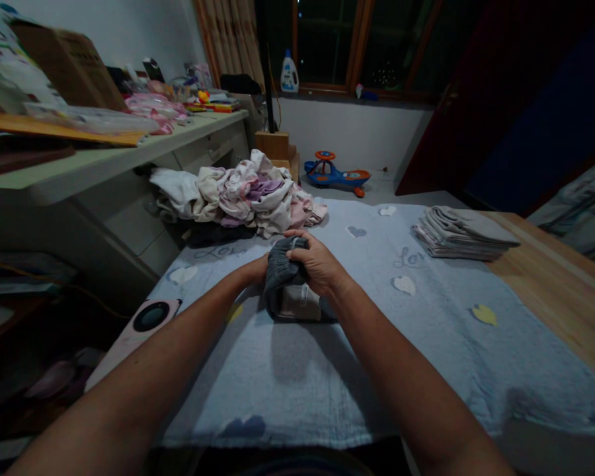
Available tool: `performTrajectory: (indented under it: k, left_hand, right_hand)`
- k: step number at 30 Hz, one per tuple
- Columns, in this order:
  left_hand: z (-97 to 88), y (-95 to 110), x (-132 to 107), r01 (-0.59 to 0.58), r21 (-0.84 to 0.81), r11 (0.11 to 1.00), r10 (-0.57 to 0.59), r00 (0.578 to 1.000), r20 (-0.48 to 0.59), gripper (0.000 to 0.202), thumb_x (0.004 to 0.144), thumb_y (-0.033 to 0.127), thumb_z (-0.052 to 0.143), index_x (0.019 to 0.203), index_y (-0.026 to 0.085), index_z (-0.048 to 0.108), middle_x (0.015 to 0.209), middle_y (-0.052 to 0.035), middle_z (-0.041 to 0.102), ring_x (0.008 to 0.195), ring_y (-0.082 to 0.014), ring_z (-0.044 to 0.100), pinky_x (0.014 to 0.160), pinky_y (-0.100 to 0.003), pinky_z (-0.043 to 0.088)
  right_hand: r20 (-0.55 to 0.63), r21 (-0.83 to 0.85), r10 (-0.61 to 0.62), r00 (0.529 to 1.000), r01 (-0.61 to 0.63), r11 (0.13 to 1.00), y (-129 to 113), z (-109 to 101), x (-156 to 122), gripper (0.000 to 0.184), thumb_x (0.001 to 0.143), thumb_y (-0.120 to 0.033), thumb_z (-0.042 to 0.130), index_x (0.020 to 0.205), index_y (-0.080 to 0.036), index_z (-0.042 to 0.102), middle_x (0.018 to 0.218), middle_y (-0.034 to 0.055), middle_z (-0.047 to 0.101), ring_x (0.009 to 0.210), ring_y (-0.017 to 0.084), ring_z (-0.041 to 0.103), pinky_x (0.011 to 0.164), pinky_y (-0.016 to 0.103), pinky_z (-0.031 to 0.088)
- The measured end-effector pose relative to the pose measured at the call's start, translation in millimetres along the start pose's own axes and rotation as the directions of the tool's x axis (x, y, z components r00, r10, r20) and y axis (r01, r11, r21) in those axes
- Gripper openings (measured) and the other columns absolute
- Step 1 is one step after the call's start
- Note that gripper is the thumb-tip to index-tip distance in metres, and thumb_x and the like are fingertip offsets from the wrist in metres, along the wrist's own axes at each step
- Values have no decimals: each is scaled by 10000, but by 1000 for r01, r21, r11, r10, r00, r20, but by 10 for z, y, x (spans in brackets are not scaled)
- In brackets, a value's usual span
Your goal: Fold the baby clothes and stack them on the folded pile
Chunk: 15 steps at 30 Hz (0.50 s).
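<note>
The right hand [319,263] grips a dark-grey garment [276,264], seemingly half-folded; the left hand [259,270], mostly hidden, one cannot judge. The folded clothes stack [462,235] is at two o'clock, the unfolded clothes heap [240,192] at eleven.

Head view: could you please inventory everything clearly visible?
garment: 1, grey, centre
clothes heap: 1, mixed, left
folded stack: 1, greyish, right
cloth: 1, blue, centre
table: 1, brown, right
desk: 1, whitish, left
box: 1, brown, desktop
clutter: uncounted, mixed, desktop
object: 1, pink, left
toy: 1, blue, floor
bottle: 1, white, windowsill
curtain: 1, tan, back
window: 1, dark, back
door: 1, maroon, back
left hand: 1, bare, centre
right hand: 1, bare, centre
</note>
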<state>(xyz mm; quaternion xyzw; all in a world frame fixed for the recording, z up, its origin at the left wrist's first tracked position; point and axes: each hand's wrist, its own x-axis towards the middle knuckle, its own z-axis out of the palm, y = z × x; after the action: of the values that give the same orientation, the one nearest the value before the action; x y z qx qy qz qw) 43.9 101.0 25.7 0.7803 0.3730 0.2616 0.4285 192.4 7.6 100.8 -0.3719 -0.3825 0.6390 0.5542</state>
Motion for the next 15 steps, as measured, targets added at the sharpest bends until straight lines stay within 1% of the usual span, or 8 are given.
performTrajectory:
  k: [2,5,7,10,12,15]
  left_hand:
    - [-15,-30,-11,-2,-14,1000,2,1000,7,194,661,158,665,851,128,691,996,-69,734,992,-248,630,952,-373,504]
    - [-32,0,-54,-40,-49,998,40,999,-1,239,698,168,643,926,104,671,1073,-77,710,1055,-255,622,945,-361,500]
    - [-27,53,-84,-91,-100,991,88,996,-31,260,718,156,619,970,101,654,1109,-77,693,1096,-255,615,949,-346,492]
    - [-8,122,-120,-138,-147,979,127,988,-87,265,718,131,607,979,116,646,1082,-72,696,1091,-254,621,938,-343,496]
    - [-7,134,-141,-124,-133,983,113,990,-86,259,718,146,609,972,123,652,1049,-65,701,1057,-259,632,917,-354,507]
    - [-25,89,-159,-49,-44,998,48,998,-33,206,694,187,634,889,136,675,956,-50,710,989,-269,640,889,-373,522]
  right_hand:
    - [0,25,3,1000,-3,1000,-26,-5,-7,483,546,-127,631,1016,-219,571,771,-57,608,625,108,580,527,200,479]
    - [22,44,21,1000,-22,999,-33,0,-12,499,543,-138,655,1027,-220,565,772,-58,612,624,111,585,527,203,484]
    - [46,47,36,998,-38,998,-12,12,-5,503,548,-141,667,1032,-224,562,775,-58,611,626,111,585,526,201,485]
    - [74,48,45,996,-48,998,38,29,15,492,562,-139,674,1032,-232,559,781,-62,608,641,111,590,535,198,489]
    - [78,48,47,996,-51,998,62,26,20,491,564,-140,675,1032,-235,558,782,-64,608,645,114,593,533,198,489]
    - [63,51,47,997,-50,997,54,-16,-13,498,560,-145,677,1035,-236,560,780,-65,617,629,113,588,528,203,487]
